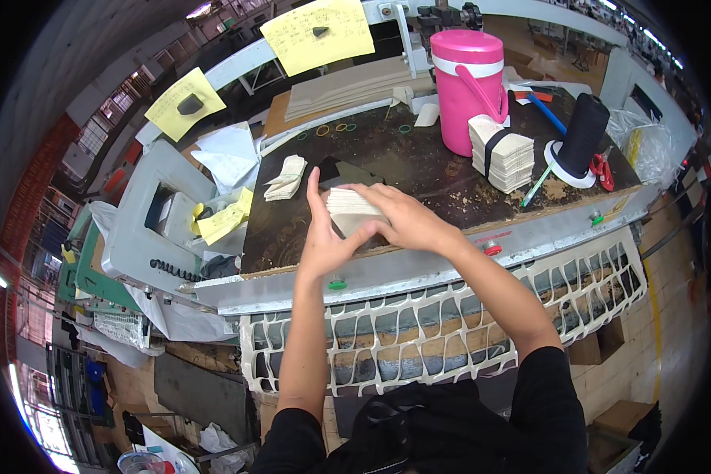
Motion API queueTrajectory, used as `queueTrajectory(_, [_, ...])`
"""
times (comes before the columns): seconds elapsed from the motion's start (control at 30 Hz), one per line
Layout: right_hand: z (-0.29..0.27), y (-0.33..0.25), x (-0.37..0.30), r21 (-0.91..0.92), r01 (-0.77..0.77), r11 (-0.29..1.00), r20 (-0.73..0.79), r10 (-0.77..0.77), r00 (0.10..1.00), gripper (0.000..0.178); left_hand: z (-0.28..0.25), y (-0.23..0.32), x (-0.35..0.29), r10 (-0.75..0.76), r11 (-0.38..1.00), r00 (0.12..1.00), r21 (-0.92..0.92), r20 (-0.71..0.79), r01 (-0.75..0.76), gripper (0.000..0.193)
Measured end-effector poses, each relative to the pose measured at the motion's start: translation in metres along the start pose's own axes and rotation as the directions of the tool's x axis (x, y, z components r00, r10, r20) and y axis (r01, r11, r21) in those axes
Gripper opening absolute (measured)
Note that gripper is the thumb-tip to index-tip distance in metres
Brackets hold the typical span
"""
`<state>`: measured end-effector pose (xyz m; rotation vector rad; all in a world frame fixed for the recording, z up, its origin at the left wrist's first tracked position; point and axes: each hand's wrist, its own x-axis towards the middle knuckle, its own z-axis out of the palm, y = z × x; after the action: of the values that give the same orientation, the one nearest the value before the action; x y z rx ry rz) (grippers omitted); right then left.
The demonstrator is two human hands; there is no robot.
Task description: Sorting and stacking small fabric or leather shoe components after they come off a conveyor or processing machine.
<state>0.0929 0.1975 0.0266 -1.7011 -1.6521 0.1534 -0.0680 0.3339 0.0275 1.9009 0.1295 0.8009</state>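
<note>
Between my two hands is a stack of cream, cut pieces [354,207], raised at the dark worktable's [280,237] front edge. My left hand [322,237] presses its palm and thumb side along the stack's left side. Over the top and right side, my right hand [409,220] curls its fingers, with the thumb across the near face. A smaller cream bundle [286,178] tied with a thin band lies to the left. Dark green flat pieces [354,174] lie just behind my hands. A taller cream stack [512,162] with a black band stands at the right.
A pink jug [453,103], a black thread cone [588,130], red snips [602,171] and a green pen [537,187] stand or lie at the right. Push buttons, one red [491,248], line the front edge. Cream netting [442,332] hangs below. Grey machine housing [138,209] borders the left.
</note>
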Motion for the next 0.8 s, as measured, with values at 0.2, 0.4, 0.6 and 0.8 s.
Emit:
queueTrajectory(0.2, [-0.006,0.014,0.001,0.252,-0.064,0.966,0.055,0.051,0.997,0.071,-0.018,-0.015,-0.004,-0.163,0.978,0.985,-0.123,0.053,0.168,0.083])
queueTrajectory(0.4, [-0.031,-0.001,-0.014,0.166,-0.099,0.981,0.05,0.092,0.995,0.065,-0.023,-0.018,-0.008,-0.095,0.995,0.99,-0.023,0.109,0.098,0.056])
queueTrajectory(0.6, [-0.051,0.002,-0.015,0.437,-0.389,0.811,0.16,0.355,0.921,0.053,-0.003,0.004,0.0,-0.378,0.872,0.924,-0.357,-0.055,0.335,0.049])
queueTrajectory(0.8, [-0.04,0.018,-0.008,-0.01,-0.05,0.999,-0.1,0.048,0.994,0.055,-0.007,-0.013,0.013,-0.011,0.887,0.975,0.448,-0.223,0.112,0.049])
